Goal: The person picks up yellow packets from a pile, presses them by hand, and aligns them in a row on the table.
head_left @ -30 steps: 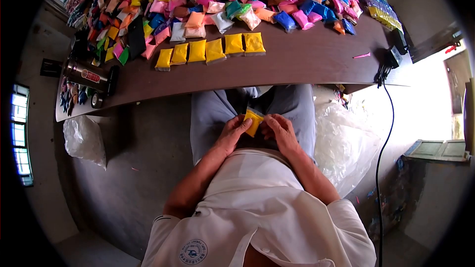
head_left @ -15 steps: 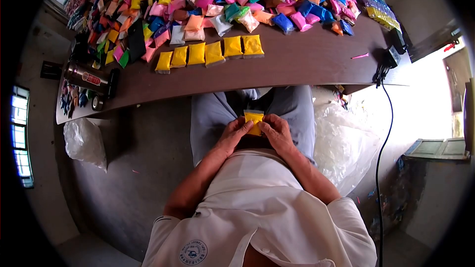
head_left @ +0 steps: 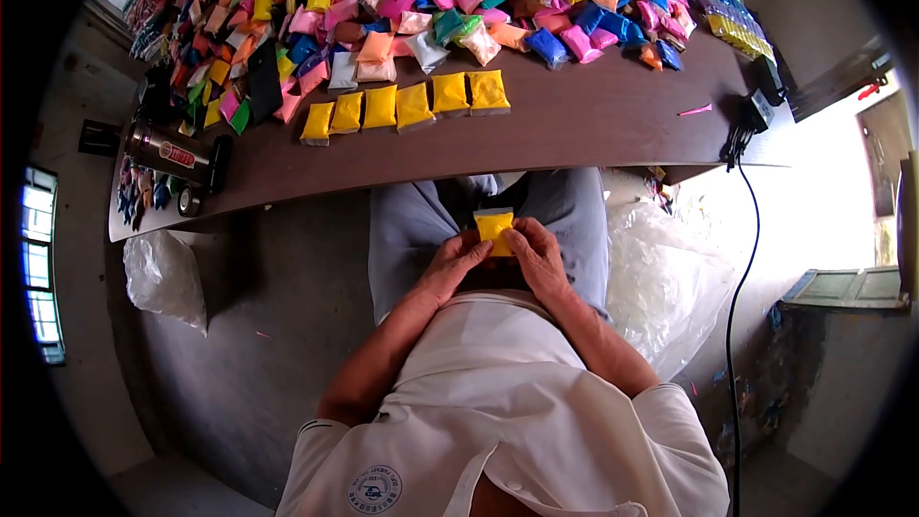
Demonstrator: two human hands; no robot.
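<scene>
1. Together, my left hand [head_left: 462, 257] and right hand [head_left: 536, 251] are pinching a yellow packet [head_left: 494, 230], just off the table's [head_left: 593, 120] near edge.
2. Beyond, six packets [head_left: 380, 107] are lining up; open tabletop is stretching rightward.

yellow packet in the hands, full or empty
Full: yellow fills most of the packet, below a clear strip at its top edge.

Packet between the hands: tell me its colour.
The packet is yellow, with a pale strip along its upper edge; the head view shows it best.
</scene>
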